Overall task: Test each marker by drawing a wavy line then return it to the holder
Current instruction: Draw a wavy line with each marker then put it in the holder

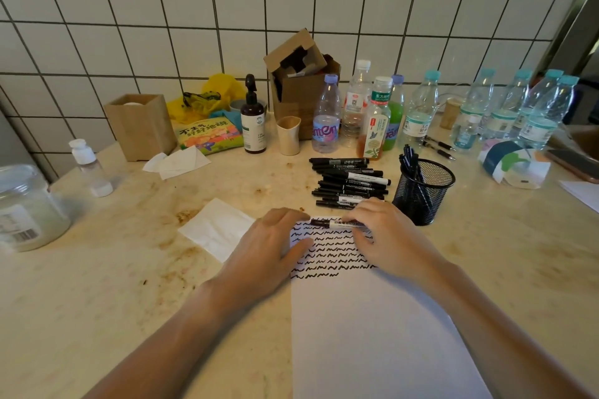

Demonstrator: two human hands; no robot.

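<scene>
1. Marker (337,223) lies level across the top of the paper (372,317), held at both ends: your left hand (275,240) pinches one end, your right hand (382,230) curls round the other.
2. Judging by that grip, you are either pulling the cap off or pressing it on (I cannot tell which). Keep the marker low over the sheet and pull or push straight along its length, so the tip does not flick ink.
3. If capping, press until it seats, then drop it into the holder (424,191), the black mesh cup just right of the sheet, which already has markers in it.
4. If uncapping, draw the next wave in the unfinished bottom row.
5. Pile (350,181) of markers lies beyond the paper, beside the holder.
6. Readable writing: a purple-capped bottle (325,120) shows "anten"; the marker labels are too small to read.
</scene>
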